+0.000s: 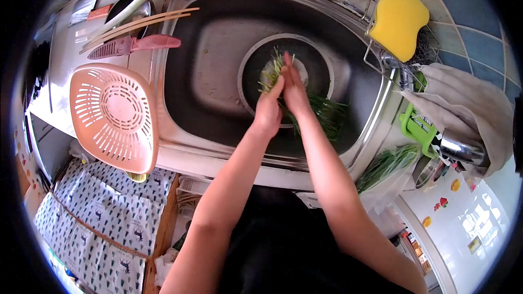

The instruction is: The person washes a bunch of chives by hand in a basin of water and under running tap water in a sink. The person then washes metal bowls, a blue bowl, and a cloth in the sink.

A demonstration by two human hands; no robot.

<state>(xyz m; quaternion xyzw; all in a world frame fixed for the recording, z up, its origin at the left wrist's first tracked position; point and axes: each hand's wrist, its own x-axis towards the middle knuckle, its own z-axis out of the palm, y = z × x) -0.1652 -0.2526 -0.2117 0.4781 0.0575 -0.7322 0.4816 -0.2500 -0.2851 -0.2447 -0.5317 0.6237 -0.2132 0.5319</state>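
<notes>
Over a round basin (246,57) in the sink, a bunch of green chives (328,115) is held between my two hands. Its pale stem ends stick out past my fingers toward the back, while the long leaves hang down to the right. My left hand (268,110) is closed around the stems, thumb pointing up. Pressed against the bunch from the other side is my right hand (296,88), with its fingers fairly straight. The part of the bunch between my palms is hidden.
The steel sink (212,49) surrounds the basin. Left of it lie a peach colander (117,114), a pink-handled knife (133,47) and wooden chopsticks (139,26). On the right are a yellow sponge (399,20) in a wire rack, a grey cloth (468,103) and more bagged greens (388,167).
</notes>
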